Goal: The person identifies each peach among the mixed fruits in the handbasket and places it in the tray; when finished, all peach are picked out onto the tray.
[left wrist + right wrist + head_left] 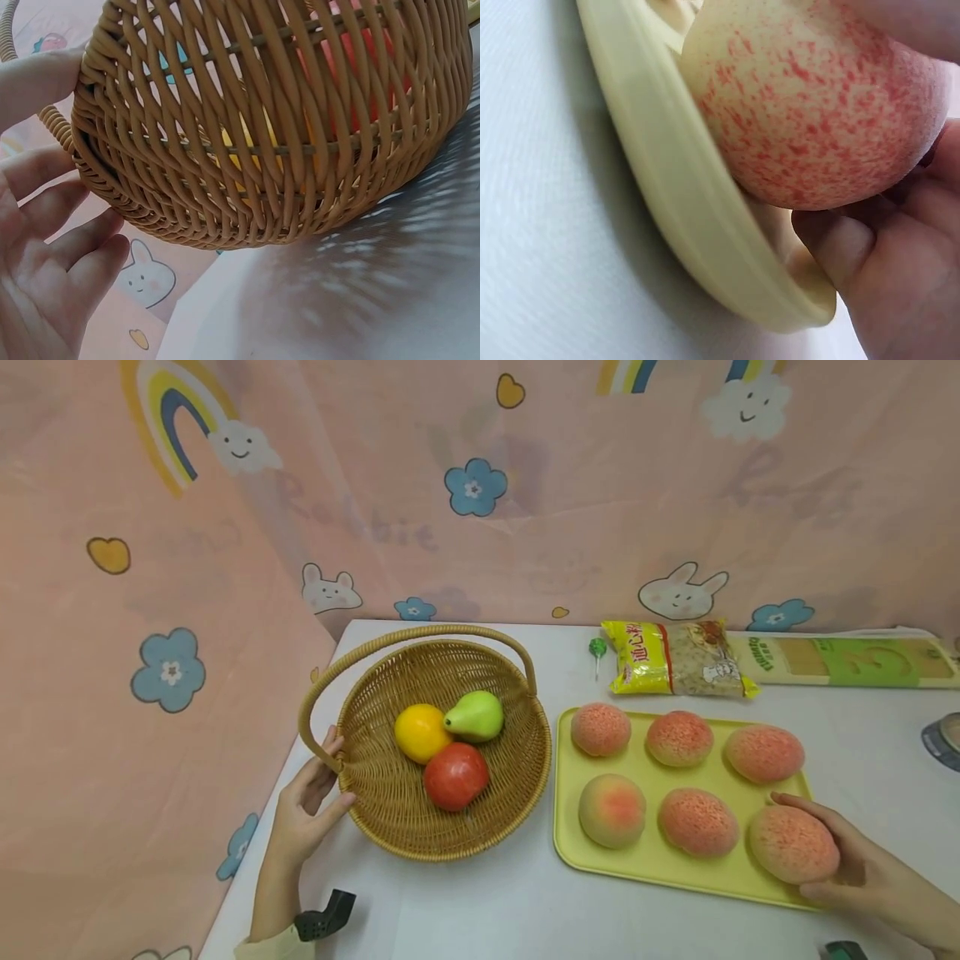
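Observation:
A round wicker basket [525, 793] with an arched handle stands left of the middle, holding a yellow orange-like fruit [420, 733], a green pear [480, 717] and a red apple [456, 777]. My left hand [306, 802] holds its left rim by the handle's base; the left wrist view shows thumb and fingers at the wicker [247, 150]. With thumb and fingers around it, my right hand [855, 860] grips a speckled pink peach [793, 843] at the near right corner of a yellow tray [637, 867]. In the right wrist view the peach [810, 112] is close to the tray's rim [682, 187].
Several other peaches [697, 822] lie in two rows on the tray. Behind it are a yellow bag of pasta [675, 658], a long green-labelled pack [855, 662] and a green lollipop [597, 648]. A round container [945, 739] sits at the right edge. A patterned pink cloth [480, 560] hangs behind the white table.

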Available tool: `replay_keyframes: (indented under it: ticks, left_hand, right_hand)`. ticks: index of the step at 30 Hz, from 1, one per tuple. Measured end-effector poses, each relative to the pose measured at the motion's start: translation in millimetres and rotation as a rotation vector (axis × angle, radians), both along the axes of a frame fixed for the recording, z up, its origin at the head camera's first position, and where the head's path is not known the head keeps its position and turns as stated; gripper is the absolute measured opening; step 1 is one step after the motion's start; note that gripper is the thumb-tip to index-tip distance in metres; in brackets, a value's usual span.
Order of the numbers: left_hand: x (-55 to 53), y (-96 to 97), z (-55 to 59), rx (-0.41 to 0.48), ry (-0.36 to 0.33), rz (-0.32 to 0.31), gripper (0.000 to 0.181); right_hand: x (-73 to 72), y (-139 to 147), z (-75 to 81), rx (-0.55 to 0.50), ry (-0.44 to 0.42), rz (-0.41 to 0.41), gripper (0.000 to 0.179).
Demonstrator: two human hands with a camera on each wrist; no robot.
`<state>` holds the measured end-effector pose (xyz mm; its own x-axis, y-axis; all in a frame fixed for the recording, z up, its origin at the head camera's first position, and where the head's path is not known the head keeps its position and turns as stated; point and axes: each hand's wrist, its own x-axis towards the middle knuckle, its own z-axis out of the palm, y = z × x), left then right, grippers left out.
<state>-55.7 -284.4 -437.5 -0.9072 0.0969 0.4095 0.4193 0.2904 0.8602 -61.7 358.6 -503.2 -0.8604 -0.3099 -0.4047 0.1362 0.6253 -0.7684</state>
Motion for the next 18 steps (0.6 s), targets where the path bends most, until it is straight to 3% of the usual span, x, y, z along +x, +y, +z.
replay_keyframes:
  ticks: [4, 8, 11, 13, 16, 18]
  left_hand:
    - [-0.6, 1.1, -0.7, -0.007, 0.01, 0.004, 0.066]
    - [-1.7, 2.1, -3.7, -0.013, 0.064, 0.014, 0.064]
    - [-1.4, 2.6, -5.7, -0.022, 0.09, 0.036, 0.065]
    - [-0.4, 3.2, -5.3, -0.034, 0.108, 0.064, 0.067]
    - [3.4, 6.6, 0.8, -0.096, 0.176, 0.177, 0.068]
    - [6.3, 10.8, 9.3, -0.17, 0.282, 0.291, 0.063]
  right_hand:
    - [0.8, 4.0, -1.9, 0.012, 0.062, -0.008, 0.091]
    - [0.9, 8.8, -0.7, -0.024, 0.131, -0.054, 0.082]
    - [1.9, 9.1, 2.5, -0.065, 0.184, -0.103, 0.075]
    - [3.7, 7.3, 5.9, -0.039, 0.238, -0.13, 0.073]
    - [5.9, 2.3, 13.4, -0.023, 0.311, -0.18, 0.074]
    - [6.6, -1.3, 18.1, 0.001, 0.35, -0.216, 0.075]
